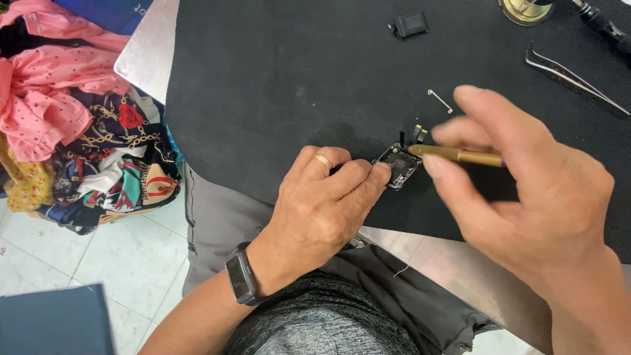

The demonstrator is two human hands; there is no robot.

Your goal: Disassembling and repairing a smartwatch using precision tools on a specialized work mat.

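Left hand [322, 210]: fingers [368, 172] curled down, tips pressed on the near-left edge of one small opened watch case [398, 164], pinning it to the black mat [276, 85]. One gold ring on that hand; one dark wristband [240, 277] at the wrist.

Right hand [526, 184]: thumb and forefinger closed round one gold-coloured slim tool [460, 156], its tip touching the far-right corner of the watch case. Hand blurred; exact grip of the other fingers cannot be told.

Watch case lies flat on the mat, near the mat's front edge, inner side up. One small dark part with a gold fleck [417, 133] sits just beyond the case, touching or nearly so.

Farther from the case, all on the mat: one thin metal pin [440, 100] near, beyond and right; one small black square component [411, 24] well beyond; one pair of tweezers [573, 80] well right; one round brass-rimmed item [526, 9] at the far edge, cut off by the frame.

Left of the case, off the bench [148, 52]: one heap of patterned and pink cloth [79, 118].
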